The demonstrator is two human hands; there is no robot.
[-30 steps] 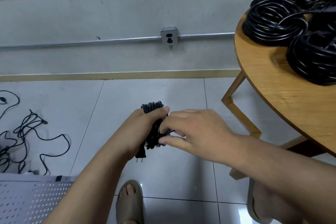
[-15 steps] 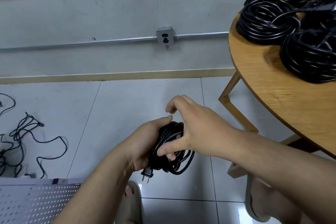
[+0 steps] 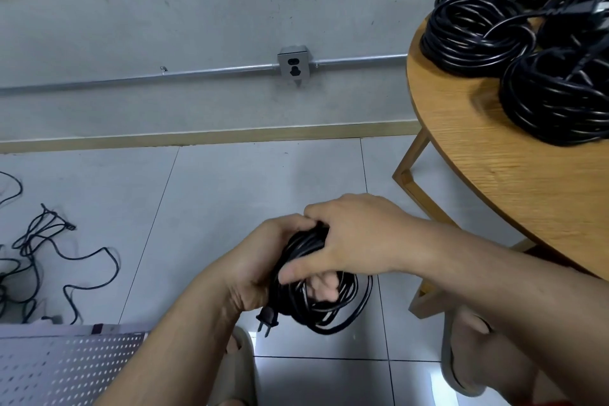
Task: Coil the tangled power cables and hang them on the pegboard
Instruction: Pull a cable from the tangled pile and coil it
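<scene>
A coiled black power cable (image 3: 329, 310) hangs in front of me above the floor, its two-pin plug (image 3: 267, 320) dangling at the lower left. My left hand (image 3: 260, 270) grips the coil from the left, fingers showing through its loops. My right hand (image 3: 349, 241) lies over the top of the coil with fingers and thumb curled around the strands. A white pegboard (image 3: 59, 366) lies at the bottom left. Thin tangled cables (image 3: 43, 260) sprawl on the floor at the left.
A round wooden table (image 3: 514, 181) at the right carries several coiled black cables (image 3: 478, 30). A grey wall with a metal conduit and a socket box (image 3: 293, 62) runs behind. My sandalled feet (image 3: 240, 372) stand on the tiled floor below the hands.
The tight bundle held upright a second ago now hangs as a wider loop. My right hand lifted off, then came back down over the top of the coil.
</scene>
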